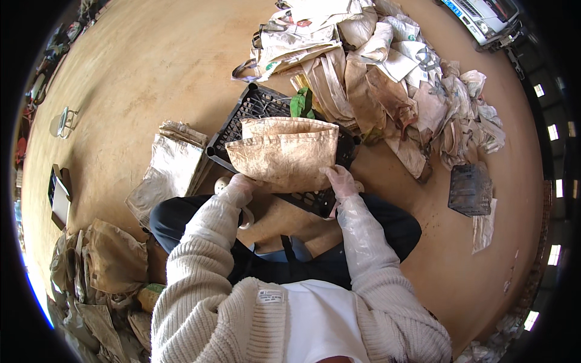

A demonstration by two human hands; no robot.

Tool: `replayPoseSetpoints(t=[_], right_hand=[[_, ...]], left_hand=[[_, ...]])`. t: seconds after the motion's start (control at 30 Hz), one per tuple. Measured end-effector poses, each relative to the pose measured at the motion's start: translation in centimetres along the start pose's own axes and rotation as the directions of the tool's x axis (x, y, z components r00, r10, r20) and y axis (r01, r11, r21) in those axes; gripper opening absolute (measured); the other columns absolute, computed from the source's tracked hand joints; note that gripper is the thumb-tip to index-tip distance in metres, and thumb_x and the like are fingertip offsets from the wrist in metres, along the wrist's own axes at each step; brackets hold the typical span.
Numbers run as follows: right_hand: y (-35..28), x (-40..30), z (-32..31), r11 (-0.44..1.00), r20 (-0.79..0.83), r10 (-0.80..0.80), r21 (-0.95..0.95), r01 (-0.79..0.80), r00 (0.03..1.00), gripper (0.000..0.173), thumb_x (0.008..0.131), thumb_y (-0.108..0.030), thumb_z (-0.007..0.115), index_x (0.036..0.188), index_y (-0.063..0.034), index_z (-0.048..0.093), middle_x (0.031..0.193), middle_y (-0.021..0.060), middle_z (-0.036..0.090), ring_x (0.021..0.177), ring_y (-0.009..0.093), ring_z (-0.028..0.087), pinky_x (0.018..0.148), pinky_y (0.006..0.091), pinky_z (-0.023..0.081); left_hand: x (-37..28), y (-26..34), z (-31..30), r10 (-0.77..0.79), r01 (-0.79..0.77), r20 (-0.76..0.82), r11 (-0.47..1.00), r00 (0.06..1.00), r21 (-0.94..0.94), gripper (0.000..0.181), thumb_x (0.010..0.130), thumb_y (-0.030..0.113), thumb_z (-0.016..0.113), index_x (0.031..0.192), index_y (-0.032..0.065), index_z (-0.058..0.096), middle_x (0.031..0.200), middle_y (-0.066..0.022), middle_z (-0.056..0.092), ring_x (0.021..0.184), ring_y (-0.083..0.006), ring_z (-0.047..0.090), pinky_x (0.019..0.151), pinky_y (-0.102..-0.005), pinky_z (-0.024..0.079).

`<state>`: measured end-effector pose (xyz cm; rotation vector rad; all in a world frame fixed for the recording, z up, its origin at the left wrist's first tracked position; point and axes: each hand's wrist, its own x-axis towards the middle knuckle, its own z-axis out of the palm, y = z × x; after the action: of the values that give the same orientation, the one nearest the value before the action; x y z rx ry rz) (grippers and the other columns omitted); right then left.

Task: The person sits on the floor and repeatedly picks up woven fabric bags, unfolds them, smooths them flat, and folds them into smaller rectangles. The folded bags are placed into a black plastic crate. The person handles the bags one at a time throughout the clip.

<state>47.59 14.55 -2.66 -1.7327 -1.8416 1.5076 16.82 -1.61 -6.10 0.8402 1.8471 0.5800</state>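
Between my two hands a stained, brownish woven sack (283,159) is held out over a black plastic crate (227,136). My left hand (244,182), in a clear plastic glove, grips its lower left corner. At the lower right side, my right hand (339,179), gloved the same way, pinches the edge between thumb and fingers. The sack's hemmed upper edge gapes a little, away from me. Behind it, a bundle of green strap (301,103) lies on the crate. Much of the crate is hidden under the sack.
A large heap of crumpled sacks (363,68) lies beyond the crate. Flattened sacks (174,159) are stacked at left, with more dirty sacks (115,258) at lower left. A dark crate (470,189) stands at right. A stool (67,122) and a vehicle (485,20) are farther off.
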Motion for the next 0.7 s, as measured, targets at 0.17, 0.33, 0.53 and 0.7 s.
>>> replayPoseSetpoints(t=[0.17,0.33,0.53,0.7], right_hand=[[-0.1,0.5,1.1,0.982,-0.003,0.033,0.185,-0.032,0.999,0.063,0.096,-0.058,0.08,0.128,-0.0037,0.082,0.11,0.0106,0.081,0.104,0.023,0.071,0.097,0.0402,0.055],[-1.8,-1.5,-0.7,0.995,0.183,0.083,0.031,-0.09,0.98,0.048,0.101,-0.045,0.08,0.121,-0.0003,0.083,0.11,0.0093,0.083,0.101,0.019,0.074,0.094,0.0371,0.057],[1.2,0.2,0.8,0.912,0.145,0.348,0.177,-0.371,0.926,0.049,0.099,-0.041,0.08,0.128,-0.0013,0.082,0.116,0.0153,0.082,0.105,0.03,0.076,0.091,0.0458,0.06],[2.0,2.2,2.4,0.94,0.039,0.34,-0.038,-0.339,0.94,0.059,0.092,-0.05,0.084,0.121,0.0013,0.083,0.112,0.0202,0.083,0.111,0.033,0.077,0.097,0.046,0.058]], left_hand=[[-1.0,-2.4,-1.7,0.121,-0.119,0.002,0.979,0.993,-0.163,0.043,0.106,0.035,0.073,0.137,0.0045,0.075,0.123,-0.0105,0.081,0.109,-0.0173,0.075,0.102,-0.0355,0.059],[-2.2,-1.7,-3.6,0.225,-0.225,-0.062,0.833,0.972,-0.506,0.044,0.107,0.035,0.075,0.141,0.0071,0.075,0.121,0.0025,0.081,0.11,-0.0108,0.07,0.101,-0.0325,0.055],[-1.4,-0.9,-1.3,-0.165,0.148,-0.109,0.978,0.98,-0.15,0.054,0.11,0.056,0.066,0.142,0.0138,0.075,0.124,-0.0079,0.084,0.113,-0.0195,0.077,0.102,-0.034,0.055],[-0.1,-0.9,-1.0,-0.167,0.195,-0.18,0.969,0.969,0.151,0.086,0.099,0.085,0.058,0.129,0.009,0.084,0.122,-0.016,0.085,0.125,-0.0364,0.077,0.112,-0.042,0.052]])
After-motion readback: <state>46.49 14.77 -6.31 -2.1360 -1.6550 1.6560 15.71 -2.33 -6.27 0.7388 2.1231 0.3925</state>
